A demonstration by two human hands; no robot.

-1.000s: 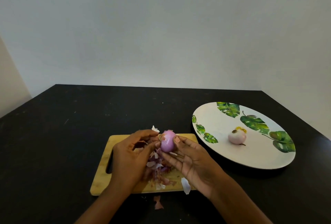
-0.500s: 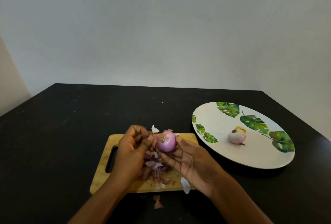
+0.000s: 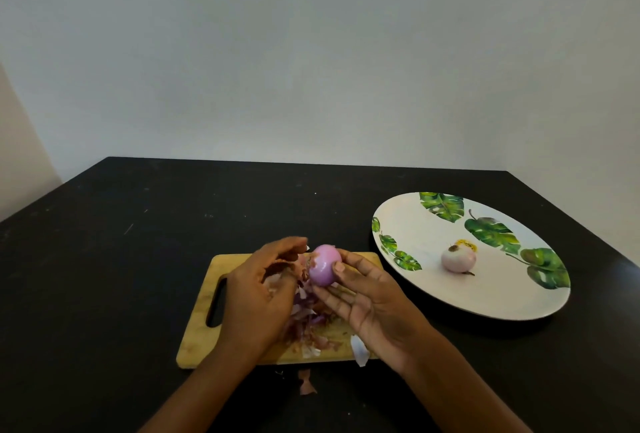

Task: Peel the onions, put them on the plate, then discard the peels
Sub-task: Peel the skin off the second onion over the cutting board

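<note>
**Right hand pinches the purple onion over the board**

Right hand (image 3: 374, 301) reaches in from 5 o'clock, palm turned up. Its thumb lies on the near side of the onion (image 3: 323, 264) and its fingers curl under it, so the bulb is pinched at the fingertips. The onion is glossy and purple, with a ragged bit of skin at its 9 o'clock edge. It hangs above the far half of the cutting board (image 3: 201, 339), clear of the wood.

Left hand (image 3: 263, 294) comes in from 7 o'clock and sits just beside the onion at 9 o'clock, back to the camera and fingers curled inward. The fingertips are blurred. Pale skin shows inside the curl, but I cannot tell whether they pinch it.

Under both hands a heap of peels (image 3: 311, 325), purple, brown and white, covers the middle of the board. One white peel (image 3: 358, 349) overhangs the board's near edge at 5 o'clock. A brown scrap (image 3: 306, 386) lies on the black table (image 3: 138, 242) at 6 o'clock of the board.

At 3 o'clock of the board, near but apart from it, rests a white plate (image 3: 415, 224) printed with green leaves. A peeled onion (image 3: 458, 259) sits near the plate's middle, well apart from the hands.
</note>
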